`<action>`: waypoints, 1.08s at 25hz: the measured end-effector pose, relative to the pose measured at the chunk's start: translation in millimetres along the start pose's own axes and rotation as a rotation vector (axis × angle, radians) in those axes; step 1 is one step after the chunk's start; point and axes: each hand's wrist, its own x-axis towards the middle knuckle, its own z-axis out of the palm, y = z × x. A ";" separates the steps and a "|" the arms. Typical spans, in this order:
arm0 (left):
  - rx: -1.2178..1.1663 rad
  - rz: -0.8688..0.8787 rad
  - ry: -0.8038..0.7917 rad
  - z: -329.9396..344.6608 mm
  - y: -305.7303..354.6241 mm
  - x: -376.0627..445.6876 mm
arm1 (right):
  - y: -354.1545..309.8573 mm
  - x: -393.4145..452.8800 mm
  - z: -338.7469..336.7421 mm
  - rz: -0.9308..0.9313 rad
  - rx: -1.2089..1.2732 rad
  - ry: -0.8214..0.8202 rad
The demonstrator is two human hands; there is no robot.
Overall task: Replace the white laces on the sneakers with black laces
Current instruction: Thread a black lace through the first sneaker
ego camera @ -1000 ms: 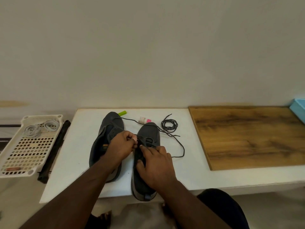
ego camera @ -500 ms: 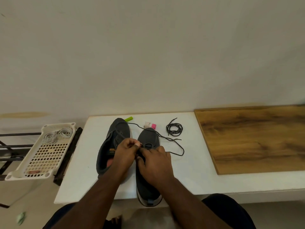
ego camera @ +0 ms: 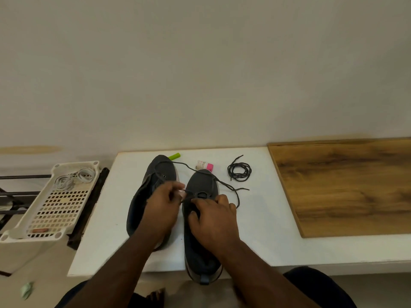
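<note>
Two dark grey sneakers stand side by side on the white table [ego camera: 106, 218], toes away from me. My left hand [ego camera: 163, 206] lies over the left sneaker [ego camera: 161, 170] and pinches a black lace [ego camera: 224, 185] near the eyelets of the right sneaker [ego camera: 201, 181]. My right hand [ego camera: 214, 216] rests on the right sneaker's tongue, fingers curled at the eyelets. The lace trails across both toes and off to the right. A second black lace [ego camera: 239, 171] lies coiled on the table. White laces [ego camera: 73, 177] lie in a white basket [ego camera: 33, 227] at the left.
A green cylinder [ego camera: 174, 156] and a small bottle with a pink cap [ego camera: 205, 166] lie behind the sneakers. A wooden board [ego camera: 347, 185] covers the table's right part. The basket sits on a dark rack [ego camera: 89, 207] left of the table. The right sneaker's heel overhangs the front edge.
The camera view has shifted, so the table sits more to the right. My hands stay at the right sneaker's eyelets; the left hand has drawn the lace slightly leftward.
</note>
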 end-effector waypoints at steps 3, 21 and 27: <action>0.315 0.114 -0.210 11.3 -9.0 1.1 | 2.0 1.4 0.2 -0.005 0.033 0.004; 0.318 0.230 -0.203 11.0 2.2 2.0 | 3.6 2.2 1.0 -0.003 0.097 0.026; -0.385 -0.011 0.205 -4.0 15.2 -2.0 | 4.5 0.9 -4.0 0.022 0.079 0.006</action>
